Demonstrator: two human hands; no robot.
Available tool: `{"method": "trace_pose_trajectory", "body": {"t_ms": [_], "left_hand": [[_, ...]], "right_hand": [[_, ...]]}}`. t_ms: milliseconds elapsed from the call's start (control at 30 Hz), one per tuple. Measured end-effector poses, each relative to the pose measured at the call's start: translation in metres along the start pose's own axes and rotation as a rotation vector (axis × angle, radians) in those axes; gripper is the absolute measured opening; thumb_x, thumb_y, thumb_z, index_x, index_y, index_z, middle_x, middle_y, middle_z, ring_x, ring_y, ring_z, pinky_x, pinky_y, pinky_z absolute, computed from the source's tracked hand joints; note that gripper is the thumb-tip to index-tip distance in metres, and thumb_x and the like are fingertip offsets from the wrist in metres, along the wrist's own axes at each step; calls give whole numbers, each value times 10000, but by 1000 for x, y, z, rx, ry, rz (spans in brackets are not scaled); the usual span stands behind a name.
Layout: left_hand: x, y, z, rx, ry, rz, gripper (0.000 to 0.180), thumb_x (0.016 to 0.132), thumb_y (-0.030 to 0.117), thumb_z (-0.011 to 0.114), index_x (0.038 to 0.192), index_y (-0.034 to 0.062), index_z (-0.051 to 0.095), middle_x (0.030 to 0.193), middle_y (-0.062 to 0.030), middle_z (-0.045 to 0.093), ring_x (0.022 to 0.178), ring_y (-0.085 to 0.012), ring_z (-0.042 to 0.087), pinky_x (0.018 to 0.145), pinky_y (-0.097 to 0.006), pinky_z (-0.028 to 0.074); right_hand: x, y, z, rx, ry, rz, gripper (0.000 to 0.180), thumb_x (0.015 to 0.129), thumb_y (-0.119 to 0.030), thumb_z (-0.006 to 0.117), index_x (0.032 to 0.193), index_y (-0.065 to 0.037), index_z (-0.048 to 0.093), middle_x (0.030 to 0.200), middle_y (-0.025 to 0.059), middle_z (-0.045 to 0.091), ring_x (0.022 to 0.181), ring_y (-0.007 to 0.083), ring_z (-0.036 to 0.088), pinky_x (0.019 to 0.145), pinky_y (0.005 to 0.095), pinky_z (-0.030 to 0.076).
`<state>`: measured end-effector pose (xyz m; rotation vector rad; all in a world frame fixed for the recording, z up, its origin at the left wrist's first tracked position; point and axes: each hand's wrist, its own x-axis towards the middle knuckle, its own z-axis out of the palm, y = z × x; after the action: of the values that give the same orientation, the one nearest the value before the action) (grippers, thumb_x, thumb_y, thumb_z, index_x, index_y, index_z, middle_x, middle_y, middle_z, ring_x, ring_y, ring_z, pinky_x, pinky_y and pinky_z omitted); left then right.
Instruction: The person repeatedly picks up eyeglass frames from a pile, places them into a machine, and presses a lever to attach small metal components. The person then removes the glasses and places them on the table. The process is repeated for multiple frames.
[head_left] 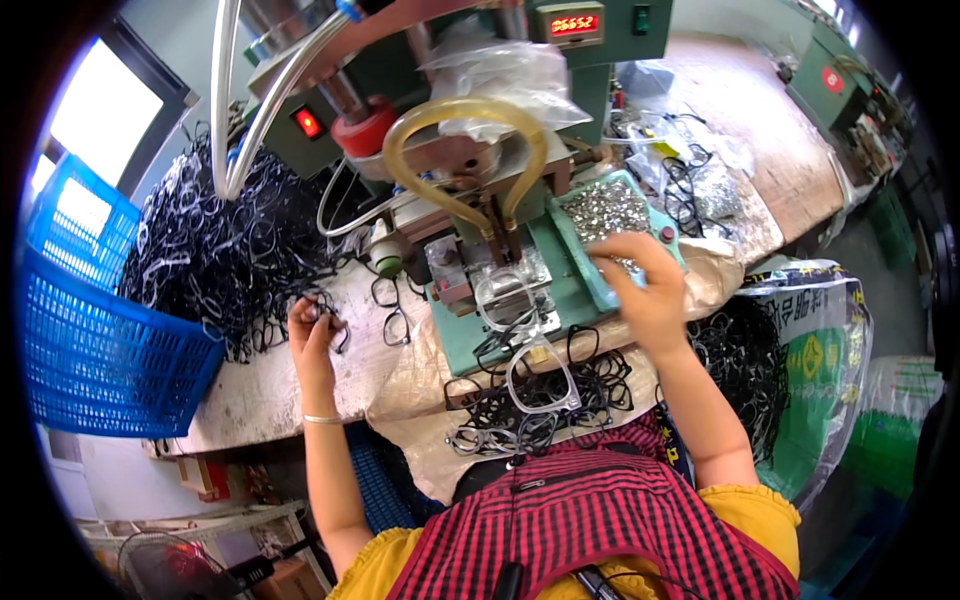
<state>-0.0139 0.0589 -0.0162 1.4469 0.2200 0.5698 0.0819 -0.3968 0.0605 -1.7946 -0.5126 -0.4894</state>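
Checked apron (600, 490) fills six o'clock. Left hand (311, 335), nine o'clock, pinches dark eyeglasses (326, 309); right hand (650, 290), three o'clock, half-curled, contents unclear.

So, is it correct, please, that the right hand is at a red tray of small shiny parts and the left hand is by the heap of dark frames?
Not quite: the head view shows the tray is turquoise, not red; the right hand, left hand and heap are as you say.

Blue basket (115, 350): openwork plastic, left of the left hand (314, 335)
Window (105, 95): bright, dark-framed, beyond left hand, leftward
Fan (165, 565): round cage, below left hand, leftward
Green machine (815, 80): boxy, beyond right hand (648, 290), rightward
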Motion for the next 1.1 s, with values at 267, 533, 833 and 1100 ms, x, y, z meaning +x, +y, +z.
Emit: {"method": "trace_pose_trajectory", "body": {"t_ms": [267,533,833,1100], "left_hand": [[-60,-14,71,-398,123,-126,233,1076,232,511,1210,53,579,1142,-133,649,986,-271,673,854,-394,573],[-48,143,196,99,-183,822,163,1062,136,512,1131,-4,558,1125,-194,644,1006,-290,659,783,-385,585],[-74,119,209,425,-465,887,222,768,2,723,986,34,747,962,-113,766,850,-260,728,824,-374,536],[-69,97,224,565,-605,1035,207,750,79,787,956,93,768,1031,-69,754,851,-277,671,851,-462,535]], "right_hand": [[11,-10,66,452,37,204,408,833,-22,724,1218,24,596,972,62,696,912,114,654,866,266,502],[19,-35,65,604,-60,322,493,832,-21,716,1286,33,531,950,54,723,910,97,640,890,246,468],[26,-30,21,182,-220,125,344,840,-110,705,1178,-56,673,1180,146,684,1131,281,655,989,384,493],[2,96,-10,-659,6,-29,177,762,-210,795,920,-138,761,1233,203,656,1289,379,535,1059,467,440]]}}
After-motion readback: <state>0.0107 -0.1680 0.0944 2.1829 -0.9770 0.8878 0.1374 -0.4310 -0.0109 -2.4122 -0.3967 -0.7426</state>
